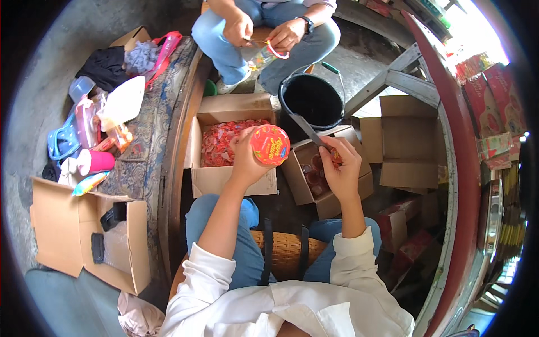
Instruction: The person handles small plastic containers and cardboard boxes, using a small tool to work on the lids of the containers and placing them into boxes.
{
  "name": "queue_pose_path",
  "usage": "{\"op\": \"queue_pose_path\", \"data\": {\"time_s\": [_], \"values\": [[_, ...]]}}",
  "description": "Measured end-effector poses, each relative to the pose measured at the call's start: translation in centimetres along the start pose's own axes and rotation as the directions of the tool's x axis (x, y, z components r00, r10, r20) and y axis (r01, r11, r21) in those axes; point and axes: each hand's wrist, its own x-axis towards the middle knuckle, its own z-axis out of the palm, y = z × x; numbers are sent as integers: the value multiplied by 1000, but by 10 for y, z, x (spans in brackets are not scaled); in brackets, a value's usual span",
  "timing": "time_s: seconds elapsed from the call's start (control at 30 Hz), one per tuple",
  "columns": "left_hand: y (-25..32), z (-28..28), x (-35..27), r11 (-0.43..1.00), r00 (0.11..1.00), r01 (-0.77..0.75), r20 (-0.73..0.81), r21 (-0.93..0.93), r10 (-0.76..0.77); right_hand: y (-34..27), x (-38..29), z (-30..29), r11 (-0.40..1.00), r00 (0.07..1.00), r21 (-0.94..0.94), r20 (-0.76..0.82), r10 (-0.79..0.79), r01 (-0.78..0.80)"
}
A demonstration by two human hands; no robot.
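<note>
My left hand (245,158) grips a sealed plastic cup by its side. The cup's round red printed lid (270,145) faces up towards me. In my right hand (343,166) is a knife (306,129), its flat blade pointing up and left, apart from the cup. A red scrap (336,158) shows by my right fingers; whether they hold it I cannot tell. Below my left hand, a cardboard box (233,180) contains many red film scraps (217,143). Under my right hand, another cardboard box (301,187) holds several reddish-brown cups (313,173).
A black bucket (311,101) stands beyond the boxes. Opposite me, a seated person's hands (269,33) hold a clear cup and a blade. Left is a patterned bench (139,156) with bags and a cardboard carton (59,227). An open cardboard box (408,143) sits right, beside a red-edged table (459,168).
</note>
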Motion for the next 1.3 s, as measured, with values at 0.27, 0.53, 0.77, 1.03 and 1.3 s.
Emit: {"op": "queue_pose_path", "data": {"time_s": [0.27, 0.53, 0.77, 1.03, 1.3], "values": [[-11, 3, -4, 999, 999, -35, -25, 5, 35, -14, -9, -2, 943, 954, -202, 196, -227, 266], [-4, 6, -3, 997, 994, -75, 74, -3, 75, -10, -15, 1, 927, 925, -217, 298, -237, 307], [3, 6, -3, 998, 992, -61, 116, 35, 56, -8, -17, 3, 924, 914, -217, 329, -235, 316], [1, 6, -3, 993, 987, -71, 151, 91, 57, -8, -18, 5, 920, 910, -218, 336, -243, 326], [0, 8, -5, 989, 982, -63, 186, 135, 37, -10, -19, 5, 908, 912, -264, 341, -228, 325]]}}
